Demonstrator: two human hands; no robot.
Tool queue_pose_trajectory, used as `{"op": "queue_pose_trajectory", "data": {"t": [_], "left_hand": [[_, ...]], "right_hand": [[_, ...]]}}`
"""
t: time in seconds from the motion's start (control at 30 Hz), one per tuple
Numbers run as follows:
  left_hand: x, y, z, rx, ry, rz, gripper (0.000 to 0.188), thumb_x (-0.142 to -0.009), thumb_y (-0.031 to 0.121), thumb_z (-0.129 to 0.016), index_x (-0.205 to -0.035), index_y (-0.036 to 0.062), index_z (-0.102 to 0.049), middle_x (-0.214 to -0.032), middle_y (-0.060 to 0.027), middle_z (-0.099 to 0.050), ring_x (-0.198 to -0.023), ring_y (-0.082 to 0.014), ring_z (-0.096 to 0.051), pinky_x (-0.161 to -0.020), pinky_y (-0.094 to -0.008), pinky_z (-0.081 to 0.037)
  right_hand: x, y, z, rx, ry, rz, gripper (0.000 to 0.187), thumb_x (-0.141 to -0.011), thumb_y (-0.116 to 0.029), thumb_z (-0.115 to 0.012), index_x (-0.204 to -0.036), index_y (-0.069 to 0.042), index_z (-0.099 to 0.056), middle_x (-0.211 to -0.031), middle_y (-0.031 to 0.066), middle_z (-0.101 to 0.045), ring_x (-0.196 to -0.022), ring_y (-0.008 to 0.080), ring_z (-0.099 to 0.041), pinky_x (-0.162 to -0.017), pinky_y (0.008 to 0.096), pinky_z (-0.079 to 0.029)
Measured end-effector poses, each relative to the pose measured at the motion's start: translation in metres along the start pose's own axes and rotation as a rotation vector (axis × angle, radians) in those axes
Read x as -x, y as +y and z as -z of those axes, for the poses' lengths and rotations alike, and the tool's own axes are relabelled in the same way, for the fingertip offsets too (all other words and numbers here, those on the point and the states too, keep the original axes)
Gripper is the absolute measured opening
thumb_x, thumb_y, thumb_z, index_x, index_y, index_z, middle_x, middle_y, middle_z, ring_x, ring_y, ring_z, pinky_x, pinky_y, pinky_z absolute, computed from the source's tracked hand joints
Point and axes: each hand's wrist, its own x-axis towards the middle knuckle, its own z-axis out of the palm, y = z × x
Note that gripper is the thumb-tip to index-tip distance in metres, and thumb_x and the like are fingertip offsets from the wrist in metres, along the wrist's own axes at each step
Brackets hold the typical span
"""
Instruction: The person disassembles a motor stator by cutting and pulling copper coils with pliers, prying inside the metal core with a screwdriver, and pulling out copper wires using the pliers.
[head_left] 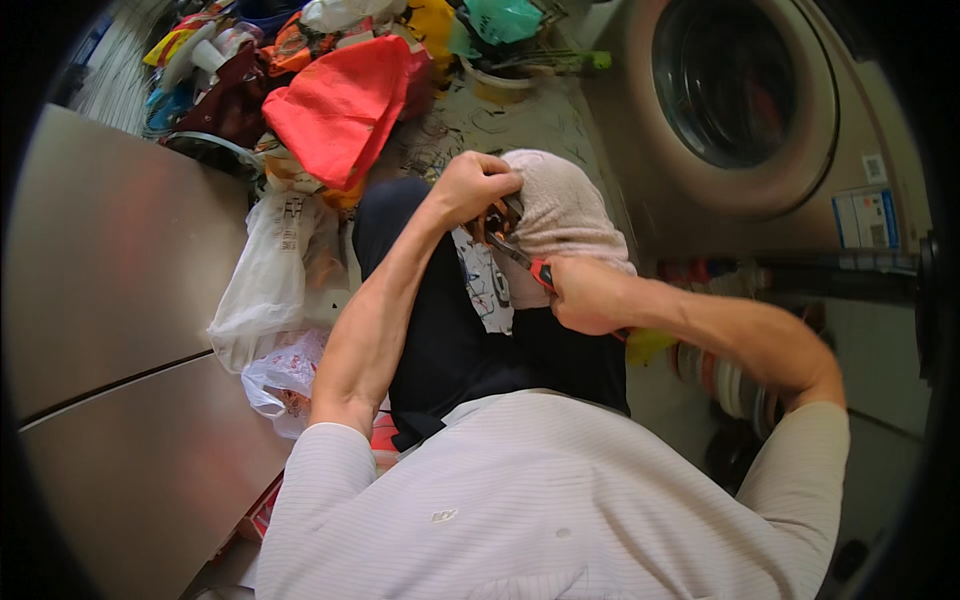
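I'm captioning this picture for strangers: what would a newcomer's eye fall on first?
Probably the bright red cloth or bag, spread over the clutter at upper left of centre. Next comes the washer, its round, dark door filling the upper right. Then, mid-picture, the right hand grips a red-handled tool beside the beige towel draped over the right knee.

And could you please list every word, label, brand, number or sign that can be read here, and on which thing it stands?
No text can be read clearly.
White bag: dark printing, too blurred to read.
Thin plastic bag: reddish marks, unreadable.
Washing machine: blue-and-white sticker and small white label, both too small to read.
Shirt: small mark, too small to read.
Red-handled tool: no lettering visible.
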Motion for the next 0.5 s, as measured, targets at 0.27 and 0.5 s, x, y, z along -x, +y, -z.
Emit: {"op": "queue_pose_trajectory", "data": {"t": [0.27,0.5], "left_hand": [[0.006,-0.002,0.008,0.071,-0.045,0.108,0.031,-0.086,0.027,-0.070,-0.088,-0.0036,-0.074,-0.078,-0.0032,-0.069,-0.063,-0.0108,-0.062,-0.062,-0.0259,-0.050],[0.003,-0.006,0.010,0.252,-0.140,0.229,0.029,-0.086,0.027,-0.071,-0.092,-0.0012,-0.075,-0.085,-0.0038,-0.071,-0.075,-0.0103,-0.063,-0.067,-0.0258,-0.050]], "right_hand": [[-0.006,0.007,-0.026,-0.068,0.145,0.095,0.019,-0.085,-0.006,-0.054,-0.103,-0.001,-0.057,-0.088,0.0306,-0.068,-0.091,0.0470,-0.067,-0.077,0.0522,-0.052],[-0.010,0.022,-0.036,-0.264,0.293,0.447,0.012,-0.088,-0.008,-0.061,-0.098,-0.004,-0.054,-0.072,0.0190,-0.061,-0.063,0.0362,-0.060,-0.059,0.0424,-0.049]]}}
